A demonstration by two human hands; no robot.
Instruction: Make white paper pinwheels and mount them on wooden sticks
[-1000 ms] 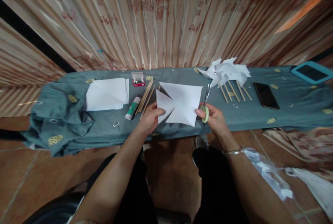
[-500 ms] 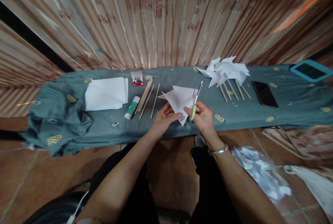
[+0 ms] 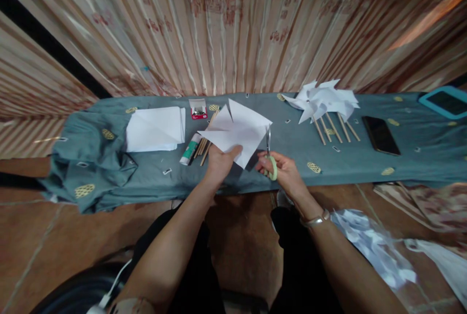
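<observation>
The left hand (image 3: 219,160) pinches one cut paper square (image 3: 237,131) by its near corner, lifting it clear of the table (image 3: 284,177) for the blades; the right hand (image 3: 282,170) is closed through one pair of green-handled scissors (image 3: 269,153), just beside the paper; one glue stick (image 3: 189,149), one paper stack (image 3: 155,129) and a few sticks (image 3: 204,146) lie left; one phone (image 3: 381,135) right.

White paper square (image 3: 239,131), scissors (image 3: 270,158) with pale green handles. The surface (image 3: 365,158) has a teal-grey cloth dotted with yellow ovals. Glue stick (image 3: 190,149) is white and green, the pin box (image 3: 199,109) red, the phone (image 3: 380,135) black, the tablet (image 3: 444,102) rimmed in turquoise. Pinkish striped curtain (image 3: 226,27) with reddish prints.
</observation>
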